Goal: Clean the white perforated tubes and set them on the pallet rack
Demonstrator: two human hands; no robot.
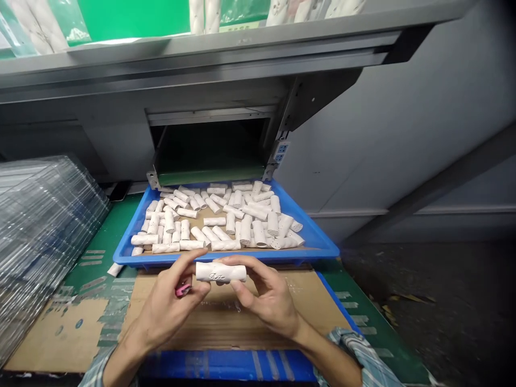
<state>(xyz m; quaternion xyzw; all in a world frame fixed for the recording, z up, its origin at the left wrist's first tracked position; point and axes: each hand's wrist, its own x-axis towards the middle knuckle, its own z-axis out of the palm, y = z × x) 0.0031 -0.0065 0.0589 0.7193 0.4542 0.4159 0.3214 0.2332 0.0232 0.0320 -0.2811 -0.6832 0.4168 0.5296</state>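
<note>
Just in front of the tray, a short white cylinder (221, 272) with raised script-like lettering lies level between both hands. My right hand (268, 293) pinches it with the thumb below and the fingers above and behind. My left hand (171, 301) curls at the cylinder's left end, its fingertips at or very near it. Tucked in that left hand is a small pink object (183, 290), mostly hidden by the fingers, so its kind is unclear. Similar white cylinders (245, 228) lie and stand in the blue tray (300, 215) beyond.
Brown cardboard (314, 301) covers the worktop under my hands. Clear plastic trays (44, 226) are stacked at left. Behind the blue tray is a green conveyor belt (213, 174) in an opening. A metal shelf (242, 40) overhangs above; a power socket (281, 151) hangs beside the opening.
</note>
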